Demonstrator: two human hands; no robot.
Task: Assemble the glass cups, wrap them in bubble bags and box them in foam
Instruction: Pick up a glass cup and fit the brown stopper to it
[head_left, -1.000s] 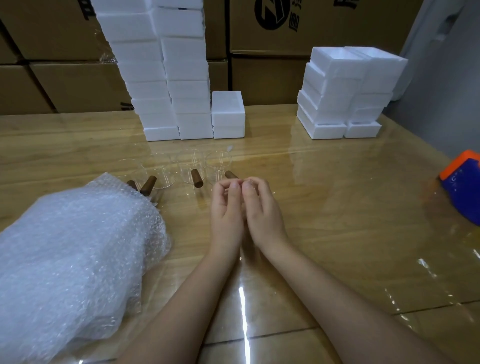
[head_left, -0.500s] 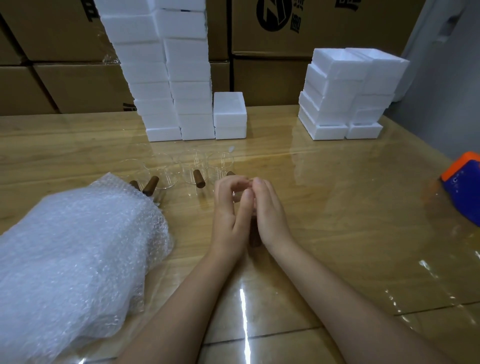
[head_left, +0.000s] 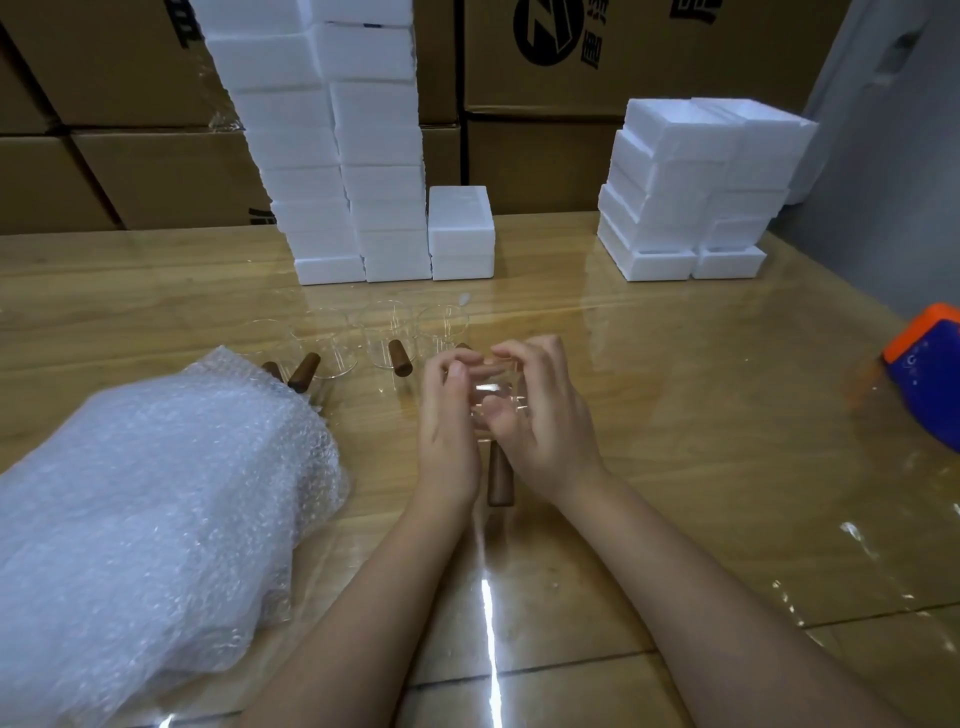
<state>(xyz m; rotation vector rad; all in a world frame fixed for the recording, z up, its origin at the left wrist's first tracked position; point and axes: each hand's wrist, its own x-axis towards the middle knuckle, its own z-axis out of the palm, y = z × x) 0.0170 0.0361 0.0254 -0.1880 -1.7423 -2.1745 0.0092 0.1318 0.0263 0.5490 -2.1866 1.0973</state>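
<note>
Left hand (head_left: 449, 415) and right hand (head_left: 548, 423) curl round glass cup (head_left: 491, 399); bare table (head_left: 685, 415) stretches rightward

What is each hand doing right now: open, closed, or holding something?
Left hand: closed round the glass cup, holding it.
Right hand: closed round the same glass cup from the other side; its wooden handle points toward the person.
</note>
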